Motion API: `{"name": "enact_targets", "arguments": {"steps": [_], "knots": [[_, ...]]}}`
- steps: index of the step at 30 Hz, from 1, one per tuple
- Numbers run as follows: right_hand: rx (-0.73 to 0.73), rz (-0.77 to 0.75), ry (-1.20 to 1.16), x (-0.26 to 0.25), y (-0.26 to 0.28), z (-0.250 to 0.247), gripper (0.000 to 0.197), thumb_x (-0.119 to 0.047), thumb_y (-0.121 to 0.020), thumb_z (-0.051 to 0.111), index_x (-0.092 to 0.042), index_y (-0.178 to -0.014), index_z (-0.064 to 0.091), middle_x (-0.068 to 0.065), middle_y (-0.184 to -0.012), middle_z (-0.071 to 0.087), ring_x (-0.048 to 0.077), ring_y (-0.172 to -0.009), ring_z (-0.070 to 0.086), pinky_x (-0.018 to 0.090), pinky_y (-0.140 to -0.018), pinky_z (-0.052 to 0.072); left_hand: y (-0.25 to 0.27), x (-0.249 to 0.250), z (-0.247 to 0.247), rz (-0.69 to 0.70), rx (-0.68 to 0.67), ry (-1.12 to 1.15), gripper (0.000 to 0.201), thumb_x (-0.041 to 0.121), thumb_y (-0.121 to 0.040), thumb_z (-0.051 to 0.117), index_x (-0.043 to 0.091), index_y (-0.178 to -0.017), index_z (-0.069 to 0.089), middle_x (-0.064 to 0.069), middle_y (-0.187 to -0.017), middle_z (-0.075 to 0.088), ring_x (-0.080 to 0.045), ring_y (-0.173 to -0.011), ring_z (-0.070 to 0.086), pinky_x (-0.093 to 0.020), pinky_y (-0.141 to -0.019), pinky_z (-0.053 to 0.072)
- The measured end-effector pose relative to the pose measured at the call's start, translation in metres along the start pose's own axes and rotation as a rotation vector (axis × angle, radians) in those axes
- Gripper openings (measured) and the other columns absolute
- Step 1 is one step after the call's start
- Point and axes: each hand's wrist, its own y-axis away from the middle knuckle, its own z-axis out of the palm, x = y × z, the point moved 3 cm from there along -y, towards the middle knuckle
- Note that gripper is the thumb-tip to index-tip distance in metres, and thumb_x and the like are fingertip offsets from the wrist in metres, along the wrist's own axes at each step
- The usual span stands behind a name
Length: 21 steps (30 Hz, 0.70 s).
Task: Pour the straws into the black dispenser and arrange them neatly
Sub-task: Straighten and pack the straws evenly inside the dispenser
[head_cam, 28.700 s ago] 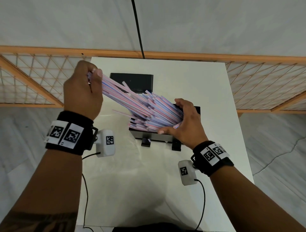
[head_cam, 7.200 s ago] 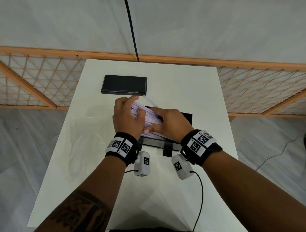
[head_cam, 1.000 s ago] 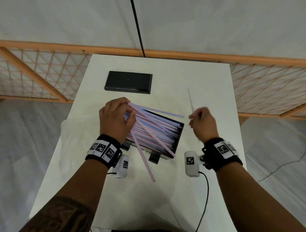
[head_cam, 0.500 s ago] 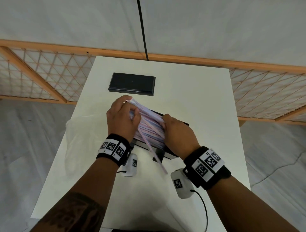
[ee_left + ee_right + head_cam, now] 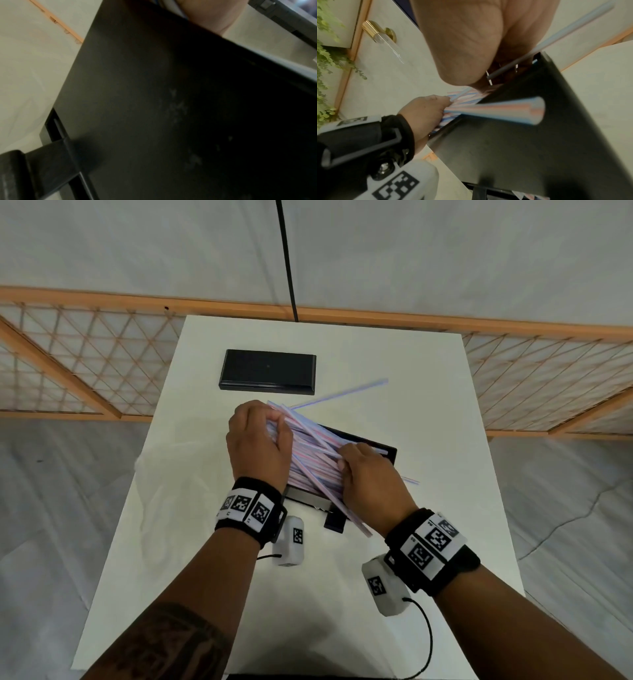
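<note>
On the white table (image 5: 212, 542) stands the black dispenser (image 5: 388, 448), straws (image 5: 308, 453) heaped across it between both hands — left hand (image 5: 258, 445) curled around their far ends, right hand (image 5: 371, 479) clasping the near ends.

Two hands (image 5: 260, 446), one dispenser (image 5: 390, 450), one lid (image 5: 267, 369), many straws (image 5: 308, 453).

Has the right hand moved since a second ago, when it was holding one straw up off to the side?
Yes. The right hand has come in toward the black dispenser and now rests on the straws, instead of hovering over the table to its right.
</note>
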Motion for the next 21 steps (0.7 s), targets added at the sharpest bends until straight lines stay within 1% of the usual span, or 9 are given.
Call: {"name": "enact_targets", "arguments": {"steps": [3, 6, 8, 10, 11, 13, 15, 18, 21], "knots": [[0.009, 0.013, -0.004, -0.004, 0.001, 0.009, 0.023, -0.018, -0.096, 0.042, -0.007, -0.099, 0.062, 0.007, -0.086, 0.055, 0.032, -0.072, 0.054, 0.042, -0.061, 0.046, -0.001, -0.003, -0.003, 0.003, 0.042, 0.083, 0.007, 0.018, -0.094, 0.056, 0.017, -0.1, 0.056, 0.0, -0.114, 0.052, -0.019, -0.104, 0.051, -0.039, -0.089, 0.049], [0.03, 0.037, -0.081, -0.012, -0.001, 0.012, 0.03, -0.027, -0.101, 0.039, -0.01, -0.105, 0.063, 0.004, -0.093, 0.055, 0.03, -0.08, 0.057, 0.045, -0.069, 0.049, -0.004, -0.006, -0.006, -0.036, 0.082, 0.111, 0.011, 0.017, -0.095, 0.054, 0.018, -0.106, 0.055, 0.0, -0.115, 0.052, -0.018, -0.104, 0.051, -0.038, -0.09, 0.048], [0.024, 0.078, -0.154, -0.014, 0.0, 0.01, 0.04, -0.044, -0.102, 0.038, -0.013, -0.112, 0.062, 0.001, -0.101, 0.055, 0.024, -0.091, 0.057, 0.046, -0.079, 0.05, -0.003, -0.001, -0.002, -0.039, 0.053, 0.051, 0.012, 0.019, -0.094, 0.055, 0.021, -0.106, 0.056, 0.001, -0.116, 0.054, -0.019, -0.104, 0.052, -0.034, -0.087, 0.045], [-0.046, 0.074, -0.122, -0.019, 0.001, 0.01, 0.057, -0.064, -0.093, 0.044, -0.016, -0.122, 0.057, -0.001, -0.111, 0.054, 0.021, -0.102, 0.055, 0.044, -0.085, 0.048, -0.002, -0.001, 0.0, -0.04, 0.031, 0.001, 0.012, 0.02, -0.094, 0.055, 0.023, -0.106, 0.057, 0.002, -0.117, 0.054, -0.019, -0.105, 0.052, -0.03, -0.086, 0.04], [-0.09, 0.059, -0.075, -0.021, 0.001, 0.012, 0.065, -0.068, -0.087, 0.05, -0.016, -0.127, 0.054, 0.0, -0.115, 0.053, 0.021, -0.107, 0.053, 0.043, -0.086, 0.047, -0.003, -0.001, 0.0, -0.047, 0.025, -0.01, 0.013, 0.02, -0.094, 0.055, 0.023, -0.106, 0.057, 0.002, -0.117, 0.055, -0.019, -0.106, 0.051, -0.028, -0.085, 0.038], [-0.134, 0.033, -0.037, -0.02, 0.002, 0.014, 0.071, -0.063, -0.082, 0.062, -0.014, -0.133, 0.05, 0.002, -0.122, 0.051, 0.024, -0.113, 0.052, 0.044, -0.089, 0.047, -0.004, -0.002, 0.001, -0.065, 0.019, -0.026, 0.013, 0.019, -0.094, 0.054, 0.022, -0.107, 0.057, 0.001, -0.117, 0.055, -0.019, -0.106, 0.051, -0.027, -0.085, 0.036], [-0.135, 0.008, -0.037, -0.019, 0.001, 0.014, 0.066, -0.051, -0.084, 0.07, -0.013, -0.134, 0.05, 0.004, -0.125, 0.051, 0.027, -0.114, 0.053, 0.043, -0.088, 0.046, -0.004, -0.002, 0.001, -0.084, 0.024, -0.023, 0.016, 0.018, -0.093, 0.053, 0.022, -0.108, 0.057, 0.001, -0.117, 0.055, -0.02, -0.106, 0.051, -0.029, -0.085, 0.039], [-0.183, -0.035, -0.012, -0.021, -0.001, 0.014, 0.058, -0.038, -0.09, 0.07, -0.013, -0.137, 0.047, 0.005, -0.126, 0.051, 0.029, -0.113, 0.055, 0.043, -0.087, 0.046, -0.005, -0.002, -0.001, -0.123, 0.048, 0.017, 0.02, 0.014, -0.092, 0.052, 0.021, -0.11, 0.056, 0.001, -0.117, 0.056, -0.021, -0.106, 0.053, -0.031, -0.086, 0.04], [-0.182, -0.041, -0.046, -0.019, -0.003, 0.014, 0.048, -0.03, -0.096, 0.062, -0.013, -0.138, 0.049, 0.005, -0.126, 0.053, 0.031, -0.113, 0.056, 0.046, -0.088, 0.047, -0.005, -0.002, -0.003, -0.143, 0.039, 0.077, 0.025, 0.012, -0.091, 0.052, 0.02, -0.115, 0.054, 0.001, -0.116, 0.056, -0.021, -0.106, 0.053, -0.032, -0.09, 0.043]]}}
